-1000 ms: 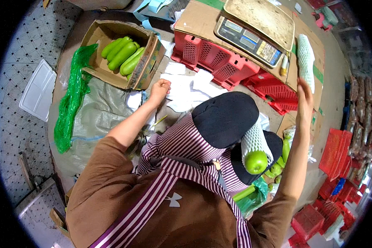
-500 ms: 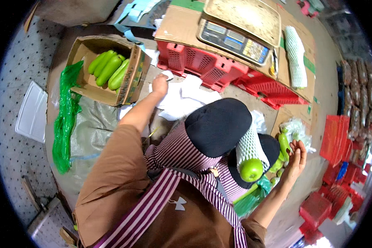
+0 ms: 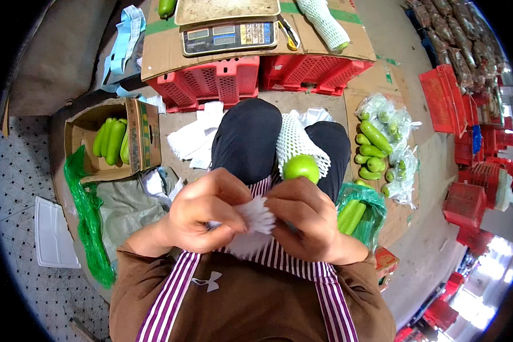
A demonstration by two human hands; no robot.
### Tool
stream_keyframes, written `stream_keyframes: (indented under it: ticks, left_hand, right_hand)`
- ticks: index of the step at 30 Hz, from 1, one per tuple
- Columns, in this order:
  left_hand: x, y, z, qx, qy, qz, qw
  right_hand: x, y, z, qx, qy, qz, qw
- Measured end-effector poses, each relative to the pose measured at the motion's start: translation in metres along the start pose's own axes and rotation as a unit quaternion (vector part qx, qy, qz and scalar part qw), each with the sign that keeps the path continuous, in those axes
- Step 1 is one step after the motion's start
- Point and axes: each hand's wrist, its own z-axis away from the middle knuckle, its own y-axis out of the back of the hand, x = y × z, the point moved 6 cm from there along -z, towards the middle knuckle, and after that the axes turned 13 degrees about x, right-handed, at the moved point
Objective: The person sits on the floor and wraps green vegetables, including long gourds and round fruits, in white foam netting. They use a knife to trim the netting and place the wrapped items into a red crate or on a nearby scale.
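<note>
In front of my chest, my left hand (image 3: 202, 212) and my right hand (image 3: 303, 219) are close together. Between them is a bunched white foam net sleeve (image 3: 255, 219), pinched by the fingers of both hands and partly blurred. Just beyond my fingers, a green gourd (image 3: 300, 169) in a white foam net (image 3: 302, 139) rests on my lap between my knees, only its round end bare. More white foam nets (image 3: 196, 137) lie in a loose pile on the floor past my left knee.
An open cardboard box (image 3: 148, 137) with green gourds stands left, beside green netting (image 3: 88, 222). Ahead, a scale (image 3: 231, 39) and a netted gourd (image 3: 325, 25) sit on cardboard over red crates (image 3: 208, 85). Right are bagged gourds (image 3: 402, 171) and a green bag (image 3: 376, 222) holding gourds.
My left hand has come back from the floor pile with a white foam net. My right hand has moved in from the right to meet it. The view has turned rightward.
</note>
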Motion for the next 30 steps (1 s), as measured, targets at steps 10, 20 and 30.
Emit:
stream_keyframes:
  ticks: [10,20,30]
  left_hand:
    - [-0.030,-0.071,0.023,-0.033,0.174,0.090,0.980]
    - [-0.011,-0.069,0.008,0.098,0.018,-0.064,0.993]
    - [-0.063,-0.086,0.022,0.151,0.343,0.309,0.874]
  right_hand:
    - [0.002,0.033,0.054,0.037,-0.057,0.100,0.993]
    - [0.003,0.036,0.066,0.092,-0.099,0.079,0.988]
    - [0.015,0.066,0.085,0.323,-0.341,-0.296,0.832]
